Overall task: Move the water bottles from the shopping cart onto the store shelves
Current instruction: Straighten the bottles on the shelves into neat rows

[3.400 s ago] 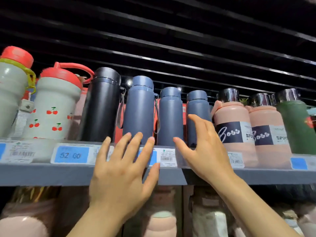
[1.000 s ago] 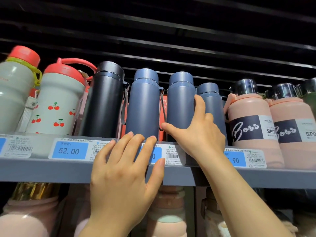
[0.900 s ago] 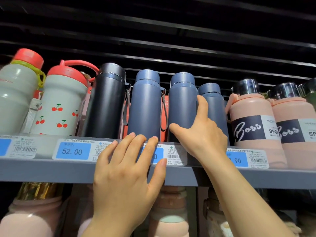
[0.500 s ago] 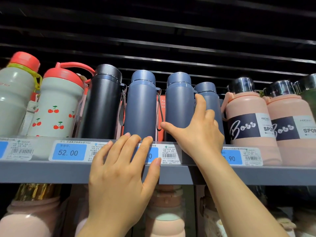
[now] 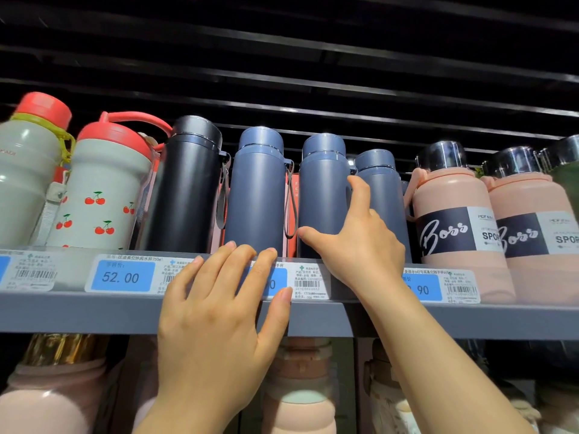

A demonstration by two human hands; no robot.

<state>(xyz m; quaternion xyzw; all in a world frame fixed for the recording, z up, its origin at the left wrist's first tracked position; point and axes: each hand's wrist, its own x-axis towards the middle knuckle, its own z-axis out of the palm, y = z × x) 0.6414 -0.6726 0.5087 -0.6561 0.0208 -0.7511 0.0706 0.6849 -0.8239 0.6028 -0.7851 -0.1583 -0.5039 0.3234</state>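
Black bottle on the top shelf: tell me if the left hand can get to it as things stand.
Probably yes. The left hand rests open on the shelf edge, just below and right of the black bottle, whose front stands unblocked.

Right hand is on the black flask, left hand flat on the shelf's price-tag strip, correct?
Not quite. In the head view the right hand is on the middle blue flask, thumb and fingers curled round its lower body, not on the black flask, which stands untouched two places to the left. The left hand does lie flat on the shelf's price-tag strip.
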